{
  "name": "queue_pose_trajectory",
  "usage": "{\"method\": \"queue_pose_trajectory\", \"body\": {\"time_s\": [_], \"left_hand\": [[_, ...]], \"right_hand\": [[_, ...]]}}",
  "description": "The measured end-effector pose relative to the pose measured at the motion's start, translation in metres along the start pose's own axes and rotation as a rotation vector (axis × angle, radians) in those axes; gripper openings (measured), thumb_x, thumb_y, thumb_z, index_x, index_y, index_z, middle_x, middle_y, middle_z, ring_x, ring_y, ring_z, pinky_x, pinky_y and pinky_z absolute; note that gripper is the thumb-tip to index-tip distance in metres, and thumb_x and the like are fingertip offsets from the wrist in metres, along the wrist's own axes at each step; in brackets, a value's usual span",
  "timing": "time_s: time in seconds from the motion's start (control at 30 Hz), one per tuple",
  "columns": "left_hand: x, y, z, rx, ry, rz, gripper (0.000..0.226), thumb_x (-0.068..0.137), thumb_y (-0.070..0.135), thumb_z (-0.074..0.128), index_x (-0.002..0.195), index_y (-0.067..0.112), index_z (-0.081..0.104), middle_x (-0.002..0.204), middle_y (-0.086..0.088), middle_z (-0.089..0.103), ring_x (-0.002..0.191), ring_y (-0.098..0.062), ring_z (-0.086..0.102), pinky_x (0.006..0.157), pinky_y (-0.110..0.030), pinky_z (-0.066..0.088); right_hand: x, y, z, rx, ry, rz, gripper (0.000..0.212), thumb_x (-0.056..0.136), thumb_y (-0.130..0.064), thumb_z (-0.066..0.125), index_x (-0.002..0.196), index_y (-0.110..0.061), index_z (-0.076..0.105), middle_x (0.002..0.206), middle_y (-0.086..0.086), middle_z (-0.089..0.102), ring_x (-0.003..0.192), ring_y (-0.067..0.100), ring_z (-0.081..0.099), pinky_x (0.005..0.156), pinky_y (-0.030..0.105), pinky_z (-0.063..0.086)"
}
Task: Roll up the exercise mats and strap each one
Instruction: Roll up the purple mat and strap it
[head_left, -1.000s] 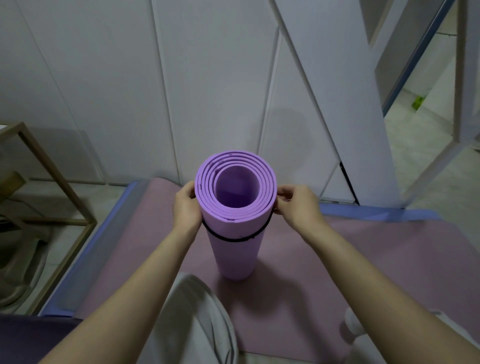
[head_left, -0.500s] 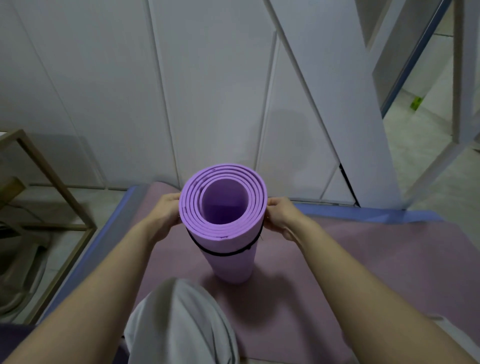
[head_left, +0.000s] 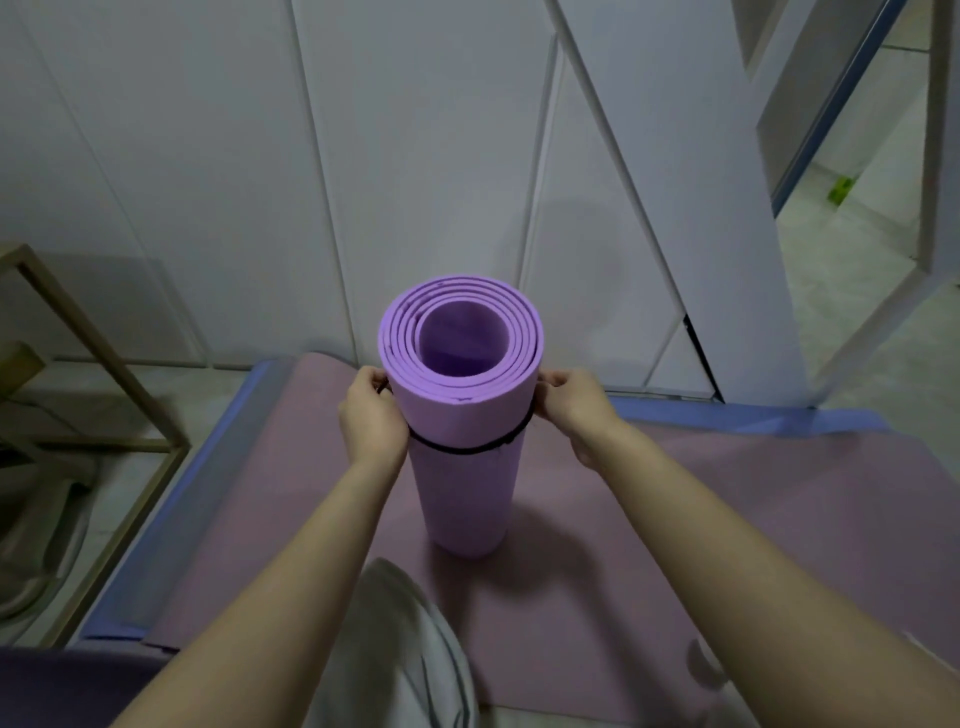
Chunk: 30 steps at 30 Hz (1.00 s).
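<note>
The purple mat (head_left: 460, 483) is rolled up into a fat tube; it stands up straight on its end, and the open top faces up so the layers show as rings around a round hole in the middle; the foam looks smooth and soft, and the outer edge of the roll ends at the top front. A thin black strap (head_left: 467, 450) goes around the roll a little way below the top; it sits low at the front and climbs higher toward both sides. The roll stands on a pink mat (head_left: 727, 519) that lies flat on the floor; a blue mat (head_left: 171, 519) lies flat under the pink one and peeks out at the left and at the back. The left hand (head_left: 373, 418) is pressed against the left side of the roll, with its fingers curled, and it pinches the strap there; the right hand (head_left: 571, 408) is against the right side at about the same height, fingers curled too, and it pinches the strap on that side; so the roll stands between the two hands, touching both. A knee (head_left: 405, 649) in light cloth sits near the bottom of the roll; white doors (head_left: 415, 156) stand behind it; a wooden frame (head_left: 130, 384) is off to the left.
</note>
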<state>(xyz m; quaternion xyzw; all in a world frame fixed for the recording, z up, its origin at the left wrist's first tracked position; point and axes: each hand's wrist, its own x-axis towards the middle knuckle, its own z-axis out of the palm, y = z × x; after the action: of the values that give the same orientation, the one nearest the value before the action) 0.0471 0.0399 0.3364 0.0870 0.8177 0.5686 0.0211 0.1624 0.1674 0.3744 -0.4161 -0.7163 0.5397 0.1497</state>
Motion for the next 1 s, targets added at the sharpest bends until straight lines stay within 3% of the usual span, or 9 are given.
{"method": "queue_pose_trajectory", "body": {"time_s": [0.07,0.13,0.27,0.37,0.53,0.6,0.7,0.87,1.0], "left_hand": [[0.001,0.0,0.011,-0.069,0.011,-0.047,0.016,0.087,0.002,0.045,0.087,0.011,0.058,0.084,-0.004,0.061,0.077,-0.021,0.05,0.068,-0.029,0.038],[-0.003,0.003,0.021,-0.08,0.036,-0.099,0.017,0.084,-0.001,0.043,0.086,0.01,0.056,0.083,-0.005,0.061,0.075,-0.022,0.049,0.068,-0.028,0.037],[-0.009,0.014,0.034,-0.11,0.119,-0.203,0.026,0.083,-0.005,0.039,0.095,0.009,0.058,0.088,-0.003,0.057,0.08,-0.022,0.047,0.069,-0.026,0.032],[-0.014,0.018,0.041,-0.145,0.114,-0.247,0.029,0.084,-0.006,0.037,0.102,0.006,0.056,0.099,-0.007,0.059,0.086,-0.024,0.05,0.073,-0.029,0.036],[-0.011,0.008,0.039,-0.104,0.031,-0.21,0.024,0.083,-0.005,0.036,0.094,0.013,0.048,0.111,-0.013,0.059,0.087,-0.023,0.049,0.078,-0.032,0.039],[-0.008,0.005,0.038,-0.133,-0.023,-0.119,0.025,0.083,-0.007,0.04,0.098,0.012,0.049,0.114,-0.012,0.058,0.094,-0.022,0.053,0.083,-0.031,0.041],[-0.016,0.009,0.034,-0.193,-0.093,0.066,0.035,0.082,-0.014,0.041,0.112,0.0,0.053,0.111,-0.006,0.058,0.099,-0.018,0.055,0.085,-0.017,0.039],[-0.011,0.004,0.031,-0.216,-0.147,0.103,0.036,0.083,-0.013,0.041,0.112,0.004,0.054,0.106,-0.003,0.059,0.095,-0.014,0.055,0.077,-0.013,0.039],[0.016,-0.004,0.034,-0.236,-0.155,0.005,0.034,0.076,-0.016,0.045,0.087,0.014,0.059,0.089,-0.004,0.064,0.081,-0.018,0.057,0.079,-0.033,0.05]], "right_hand": [[0.001,0.008,0.005,-0.034,0.073,-0.013,0.028,0.089,-0.003,0.043,0.075,-0.001,0.067,0.089,0.025,0.068,0.081,0.035,0.061,0.087,0.052,0.051],[0.0,0.015,0.005,-0.021,0.132,-0.007,0.03,0.09,-0.006,0.04,0.069,-0.009,0.061,0.082,0.017,0.063,0.078,0.031,0.052,0.085,0.052,0.048],[-0.013,0.019,0.008,0.154,0.184,0.06,0.039,0.098,-0.019,0.044,0.06,-0.016,0.052,0.071,0.01,0.059,0.072,0.028,0.058,0.08,0.045,0.052],[-0.021,0.016,0.008,0.487,0.12,0.168,0.028,0.1,-0.013,0.046,0.079,-0.001,0.06,0.068,0.006,0.059,0.06,0.013,0.057,0.068,0.028,0.054],[-0.011,0.007,-0.002,0.507,0.093,0.208,0.023,0.097,-0.002,0.045,0.105,0.013,0.06,0.073,0.009,0.058,0.063,0.016,0.054,0.076,0.032,0.054],[-0.006,0.002,-0.003,0.539,0.09,0.261,0.021,0.098,-0.005,0.043,0.095,0.005,0.062,0.074,0.008,0.058,0.065,0.015,0.054,0.07,0.026,0.056],[0.006,-0.006,-0.012,0.752,0.044,0.401,0.035,0.103,-0.011,0.033,0.072,-0.015,0.049,0.045,-0.001,0.055,0.05,0.009,0.05,0.036,0.013,0.044],[0.026,0.006,-0.024,1.072,-0.174,0.479,0.036,0.098,-0.003,0.029,0.064,-0.013,0.037,0.041,0.0,0.039,0.052,0.008,0.03,0.054,0.015,0.032],[0.034,0.023,-0.015,1.15,-0.242,0.401,0.035,0.1,-0.01,0.039,0.065,-0.013,0.043,0.049,-0.003,0.038,0.04,0.005,0.025,0.037,0.013,0.029]]}}
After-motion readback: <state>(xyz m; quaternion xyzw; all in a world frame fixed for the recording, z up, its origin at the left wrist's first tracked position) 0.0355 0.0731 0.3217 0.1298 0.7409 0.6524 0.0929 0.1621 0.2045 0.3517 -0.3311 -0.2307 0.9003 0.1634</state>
